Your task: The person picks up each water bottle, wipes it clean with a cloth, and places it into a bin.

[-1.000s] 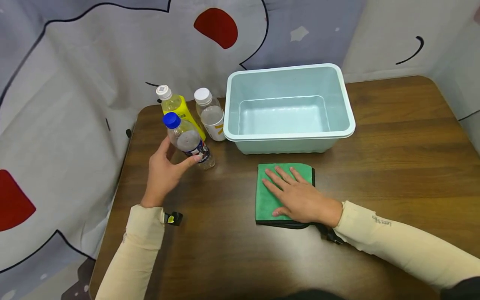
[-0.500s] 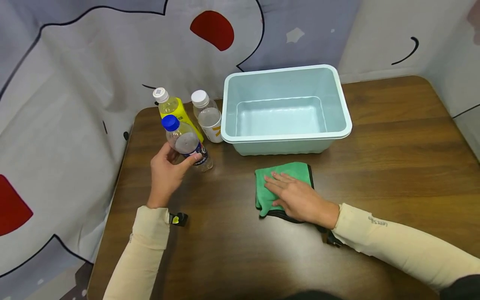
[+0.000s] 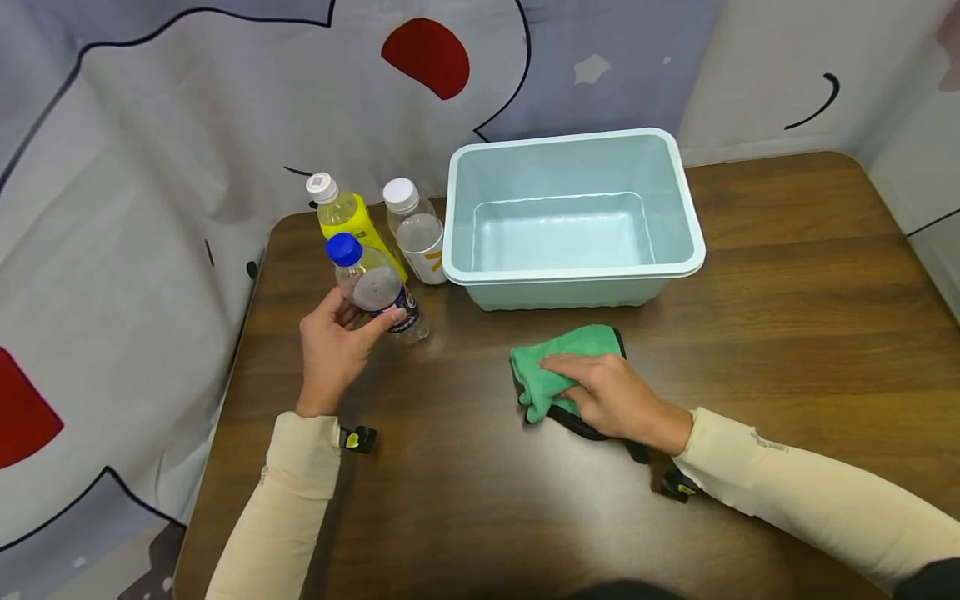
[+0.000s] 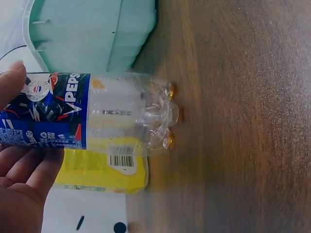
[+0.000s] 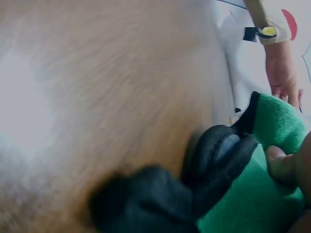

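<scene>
In the head view my left hand (image 3: 333, 354) grips a clear plastic Pepsi bottle (image 3: 378, 287) with a blue cap, thumb on one side of the label and fingers on the other. The left wrist view shows the lower part of the Pepsi bottle (image 4: 116, 114), which holds no visible drink. My right hand (image 3: 618, 400) pinches a folded green cloth (image 3: 573, 342) with black edging, bunching up its left part. Up close in the right wrist view, the thumb presses into the green cloth (image 5: 248, 199); most other fingers are hidden.
Behind the Pepsi bottle stand a yellow-labelled bottle (image 3: 348, 212) and a white-capped clear bottle (image 3: 417, 237). A pale blue plastic tub (image 3: 566, 292) sits at the back middle of the wooden table (image 3: 810, 333). A patterned curtain (image 3: 187, 167) hangs behind the table and to its left.
My right hand has gone from lying flat on the cloth to gathering and pinching it, so the cloth is now crumpled. My left hand keeps its hold on the Pepsi bottle.
</scene>
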The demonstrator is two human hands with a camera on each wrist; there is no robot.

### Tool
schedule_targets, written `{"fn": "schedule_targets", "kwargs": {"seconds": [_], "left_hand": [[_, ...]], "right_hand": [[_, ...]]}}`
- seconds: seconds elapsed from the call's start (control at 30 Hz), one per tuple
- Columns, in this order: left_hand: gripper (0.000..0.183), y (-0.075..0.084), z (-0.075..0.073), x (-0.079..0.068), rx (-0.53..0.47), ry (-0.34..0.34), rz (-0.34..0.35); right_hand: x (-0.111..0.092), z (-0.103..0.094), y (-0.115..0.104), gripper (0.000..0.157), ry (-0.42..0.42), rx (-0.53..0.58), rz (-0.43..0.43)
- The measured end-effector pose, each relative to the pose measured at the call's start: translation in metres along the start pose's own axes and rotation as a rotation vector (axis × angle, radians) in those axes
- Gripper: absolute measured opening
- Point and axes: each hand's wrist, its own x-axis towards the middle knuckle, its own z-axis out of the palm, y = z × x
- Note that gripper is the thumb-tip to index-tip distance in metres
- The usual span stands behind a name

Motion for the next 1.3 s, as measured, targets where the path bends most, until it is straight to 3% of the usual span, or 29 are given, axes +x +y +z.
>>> {"fn": "schedule_targets", "kwargs": {"seconds": [0.2, 0.47, 0.77, 1.3], "left_hand": [[0.058, 0.000, 0.002, 0.000, 0.000, 0.005, 0.034], [0.057, 0.004, 0.004, -0.004, 0.018, -0.018, 0.054], [0.054, 0.009, 0.007, -0.009, 0.047, -0.051, 0.086], [0.056, 0.017, 0.022, -0.020, 0.054, -0.126, 0.165]], "right_hand": [[0.003, -0.005, 0.000, 0.046, 0.165, 0.097, -0.057], [0.012, -0.015, -0.008, 0.046, 0.285, 0.236, -0.095], [0.020, -0.026, -0.018, 0.052, 0.366, 0.403, -0.107], [0.026, -0.041, -0.033, 0.043, 0.457, 0.508, -0.095]]}}
